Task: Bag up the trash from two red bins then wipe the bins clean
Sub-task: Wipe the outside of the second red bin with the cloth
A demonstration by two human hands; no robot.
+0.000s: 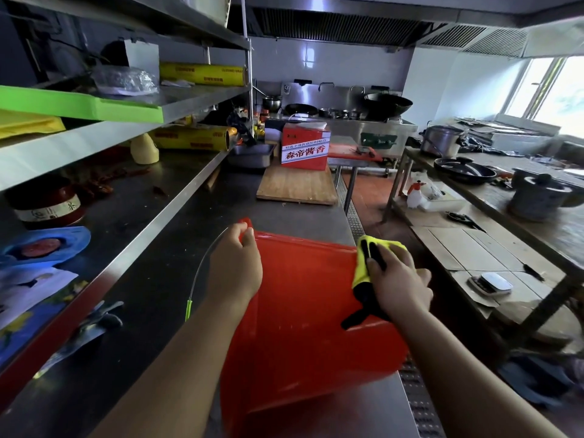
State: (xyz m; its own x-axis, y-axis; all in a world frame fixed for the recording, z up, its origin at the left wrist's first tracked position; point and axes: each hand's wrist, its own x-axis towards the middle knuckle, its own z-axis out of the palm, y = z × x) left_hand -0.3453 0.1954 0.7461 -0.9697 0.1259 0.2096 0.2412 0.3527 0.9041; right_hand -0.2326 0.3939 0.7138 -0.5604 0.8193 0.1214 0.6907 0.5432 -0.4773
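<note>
Currently in view: one red bin (300,311), one cloth (363,270), two hands.

- The bin lies tipped over on the steel worktop (300,216), close in front of the person. Its long axis runs from near to far, with a broad flat side facing up.
- The end carrying the single wire handle (202,267) points away. The handle hangs off the left side.
- Left hand (235,267): fingers curled, gripping the bin's far left corner.
- Right hand (401,286): fingers bent over the yellow-and-black cloth, holding it pressed against the bin's far right edge.
- Further along the worktop, well apart from the bin, are one wooden board (297,186) and one red carton (305,147) standing on the board's far end.
</note>
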